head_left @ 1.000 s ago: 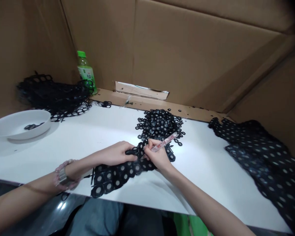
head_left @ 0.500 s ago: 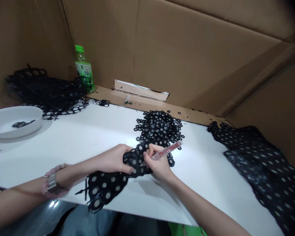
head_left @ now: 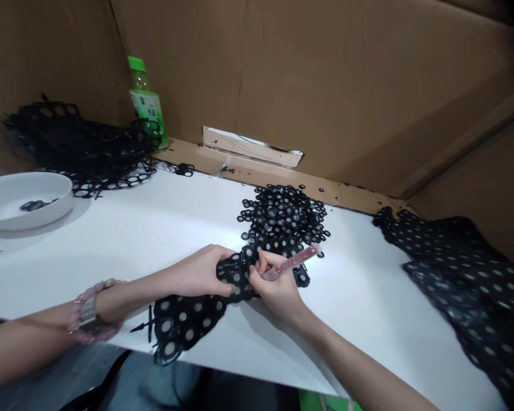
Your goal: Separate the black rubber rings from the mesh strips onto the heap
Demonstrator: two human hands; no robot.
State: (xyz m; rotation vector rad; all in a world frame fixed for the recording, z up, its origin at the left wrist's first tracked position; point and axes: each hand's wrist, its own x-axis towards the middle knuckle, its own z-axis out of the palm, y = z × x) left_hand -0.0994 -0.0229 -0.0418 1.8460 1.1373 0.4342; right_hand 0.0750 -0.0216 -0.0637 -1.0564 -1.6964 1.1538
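Observation:
My left hand [head_left: 212,271] grips a floppy black rubber sheet [head_left: 182,322] dotted with pale round discs. The near end of the sheet lies by the table's front edge. Fingers closed, my right hand [head_left: 278,285] holds a slim tool with a clear and reddish handle [head_left: 293,262], like a pen or craft knife. Its tip is hidden at the sheet, close beside my left hand. Just beyond the hands is a heap of small black rings with pale centres [head_left: 282,214], touching or nearly touching the sheet's far end.
On the white table [head_left: 124,240], a white bowl [head_left: 60,202] at the left holds a few black pieces. Behind it lies a tangle of black perforated scrap [head_left: 85,142], beside a green-capped bottle [head_left: 148,108]. More dotted black sheets [head_left: 462,279] lie at the right. Cardboard walls [head_left: 317,80] enclose the table.
The camera view has shifted slightly. Both hands keep their grip on the sheet and the tool, with only a tiny movement of the right hand.

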